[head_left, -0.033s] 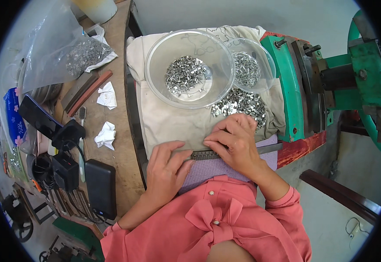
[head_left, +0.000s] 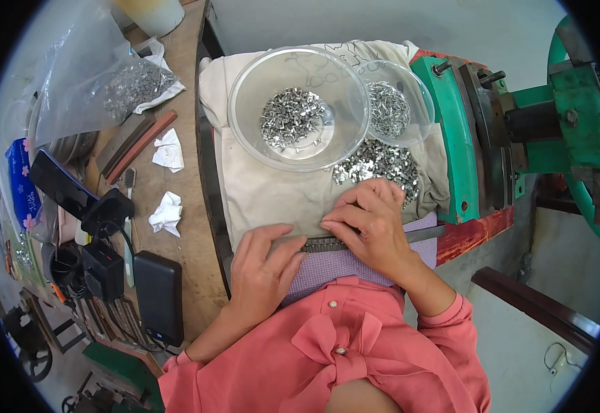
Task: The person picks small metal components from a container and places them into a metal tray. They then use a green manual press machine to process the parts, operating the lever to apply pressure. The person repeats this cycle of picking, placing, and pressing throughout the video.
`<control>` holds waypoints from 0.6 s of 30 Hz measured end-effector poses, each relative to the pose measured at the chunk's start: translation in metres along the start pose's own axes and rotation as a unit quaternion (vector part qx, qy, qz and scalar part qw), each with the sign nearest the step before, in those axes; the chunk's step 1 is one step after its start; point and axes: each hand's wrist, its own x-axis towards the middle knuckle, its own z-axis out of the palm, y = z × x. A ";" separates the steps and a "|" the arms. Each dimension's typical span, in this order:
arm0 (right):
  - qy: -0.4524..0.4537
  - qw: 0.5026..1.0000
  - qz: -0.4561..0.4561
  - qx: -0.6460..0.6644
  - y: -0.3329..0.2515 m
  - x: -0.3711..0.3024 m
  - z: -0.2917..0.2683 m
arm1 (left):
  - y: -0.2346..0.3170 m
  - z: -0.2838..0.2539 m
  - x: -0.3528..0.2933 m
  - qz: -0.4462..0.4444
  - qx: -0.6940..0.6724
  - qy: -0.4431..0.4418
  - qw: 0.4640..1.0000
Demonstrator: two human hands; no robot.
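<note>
A narrow dark metal strip [head_left: 324, 244] with a row of small slots or pieces lies across the near edge of the work surface, on purple checked cloth [head_left: 327, 269]. My left hand [head_left: 261, 265] has its fingers curled round the strip's left end, thumb and forefinger close together. Over its right part, my right hand [head_left: 372, 224] is closed in a pinch; what the fingertips hold, if anything, is too small to make out. Just beyond the right hand is a loose pile of small shiny metal pieces [head_left: 377, 165]. The strip's middle right stretch is hidden under that hand.
A large clear plastic bowl [head_left: 241, 141] and a smaller clear bowl [head_left: 420, 103], both holding small metal parts, stand on beige cloth [head_left: 245, 199]. A green machine [head_left: 455, 172] borders the right. Leftward, a wooden table carries a phone [head_left: 61, 184], black power bank [head_left: 159, 297] and crumpled tissues [head_left: 167, 214].
My left hand's fingertips have shifted very slightly to the right along the strip. My right hand and the bowls have not visibly moved.
</note>
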 end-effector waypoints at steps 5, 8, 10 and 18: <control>-0.009 0.999 0.029 0.027 0.002 0.001 -0.001 | -0.002 0.002 -0.001 0.091 0.053 0.010 0.994; -0.020 0.997 0.051 0.050 0.000 0.001 -0.002 | -0.002 0.002 -0.003 0.086 0.035 0.019 0.996; -0.031 0.995 0.067 0.070 -0.003 0.002 -0.004 | -0.002 0.002 -0.006 0.050 0.025 0.022 0.998; -0.085 0.987 0.094 0.100 -0.013 0.004 0.001 | -0.001 0.001 -0.003 -0.004 0.012 0.012 1.000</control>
